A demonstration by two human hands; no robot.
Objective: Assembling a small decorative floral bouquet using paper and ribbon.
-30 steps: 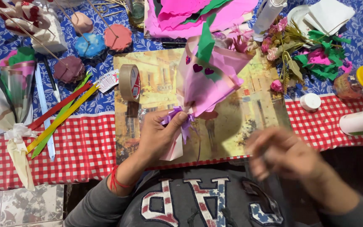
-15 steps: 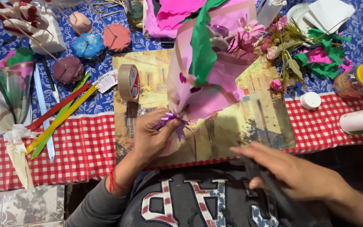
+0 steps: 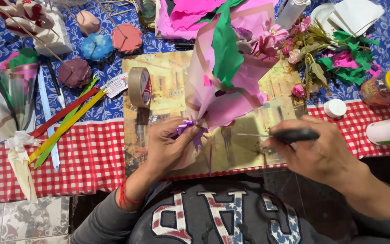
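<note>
I am at the trimming step of wrapping a bouquet [image 3: 231, 77]: my left hand [image 3: 170, 147] is closed around its pinched neck, just under the purple ribbon bow [image 3: 190, 131], holding the pink-wrapped flowers tilted up over the picture mat [image 3: 168, 86] on the bench. My right hand [image 3: 319, 151] is closed on the black scissors [image 3: 278, 134], blades pointing left toward the bow. Next, I judge, the blades must meet the ribbon tail without nicking the wrap. Half a second ago the scissors sat lower, nearer my chest; the bouquet has barely moved.
</note>
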